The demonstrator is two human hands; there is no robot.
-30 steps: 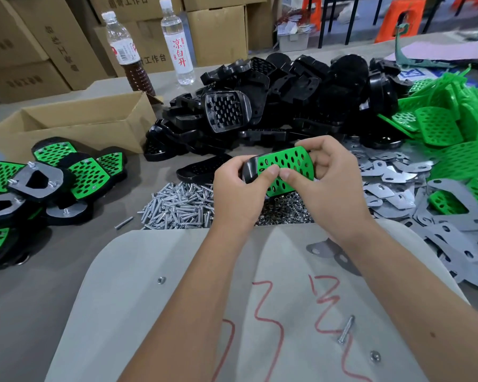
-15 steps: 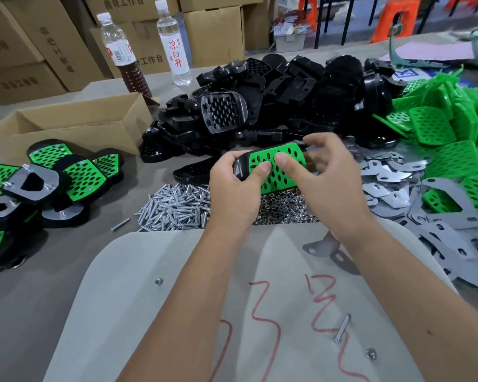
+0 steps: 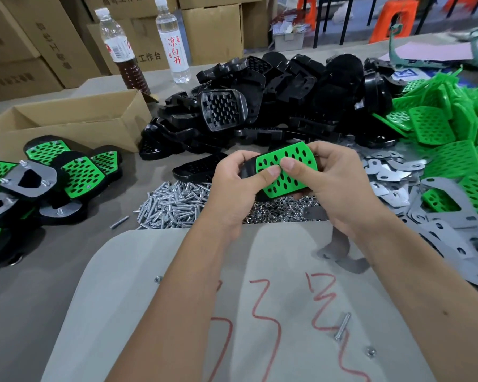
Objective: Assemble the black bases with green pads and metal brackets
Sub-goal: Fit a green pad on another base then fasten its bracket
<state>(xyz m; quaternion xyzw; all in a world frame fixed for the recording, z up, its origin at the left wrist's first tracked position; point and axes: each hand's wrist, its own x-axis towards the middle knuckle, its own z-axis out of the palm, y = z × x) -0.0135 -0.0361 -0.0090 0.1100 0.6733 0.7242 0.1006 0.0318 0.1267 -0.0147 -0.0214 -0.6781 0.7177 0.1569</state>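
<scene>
Up above the screws [image 3: 174, 204] on the table [image 3: 53, 271], both hands grip one base [image 3: 247, 168]: left hand [image 3: 239, 188] and right hand [image 3: 334, 183] thumbs pressing its green pad [image 3: 287, 168]

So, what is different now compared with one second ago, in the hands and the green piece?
Little changed. Both hands, left hand and right hand, keep holding the perforated green plastic pad on the black plastic base. The pad has turned slightly, showing more of its face, and both thumbs now meet on it. The piles of bolts and flat metal brackets stayed as they were.
</scene>
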